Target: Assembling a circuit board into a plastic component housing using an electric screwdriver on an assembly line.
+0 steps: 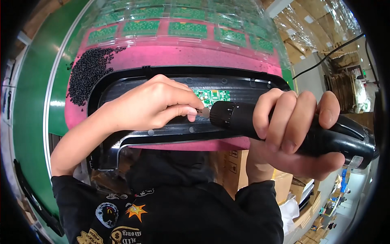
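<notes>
Black electric screwdriver [229,116] within right hand [294,122].

Screws [90,73], housing [245,91], pink mat [174,55]

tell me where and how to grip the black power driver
Grip the black power driver behind its ringed collar, probably from the right: it lies nearly sideways, collar end pointing left toward the left hand, and its long rounded shape suits wrapping.
</notes>
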{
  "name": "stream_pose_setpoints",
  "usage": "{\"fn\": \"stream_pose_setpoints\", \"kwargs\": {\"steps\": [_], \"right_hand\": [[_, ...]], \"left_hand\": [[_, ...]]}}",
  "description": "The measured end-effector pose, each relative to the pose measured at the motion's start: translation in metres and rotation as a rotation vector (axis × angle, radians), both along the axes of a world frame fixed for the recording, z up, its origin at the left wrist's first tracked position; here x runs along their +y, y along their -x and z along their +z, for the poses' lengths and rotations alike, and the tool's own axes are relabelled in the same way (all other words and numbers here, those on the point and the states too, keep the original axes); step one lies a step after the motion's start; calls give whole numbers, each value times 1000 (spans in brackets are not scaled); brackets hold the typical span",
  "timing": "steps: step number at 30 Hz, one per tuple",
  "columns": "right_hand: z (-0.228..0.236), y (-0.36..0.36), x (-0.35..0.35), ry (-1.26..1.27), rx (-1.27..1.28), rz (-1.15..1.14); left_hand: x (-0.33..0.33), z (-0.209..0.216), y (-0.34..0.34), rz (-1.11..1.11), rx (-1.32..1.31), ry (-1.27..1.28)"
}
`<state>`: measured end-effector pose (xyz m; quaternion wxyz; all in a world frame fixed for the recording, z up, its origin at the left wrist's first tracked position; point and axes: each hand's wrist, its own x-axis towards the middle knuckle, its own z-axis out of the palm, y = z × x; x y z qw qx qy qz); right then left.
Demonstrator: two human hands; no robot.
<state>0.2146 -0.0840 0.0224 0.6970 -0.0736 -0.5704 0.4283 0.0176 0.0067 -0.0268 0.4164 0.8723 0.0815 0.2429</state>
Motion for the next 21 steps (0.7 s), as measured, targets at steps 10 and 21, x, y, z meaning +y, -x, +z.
{"fn": "stream_pose_setpoints", "kwargs": {"steps": [10, 21], "right_hand": [[5, -27, 13, 112, -70, -200], [-19, -34, 39, 302, -52, -376]], "left_hand": [[3, 1, 2, 245, 34, -171], [6, -8, 1, 39, 118, -242]]}}
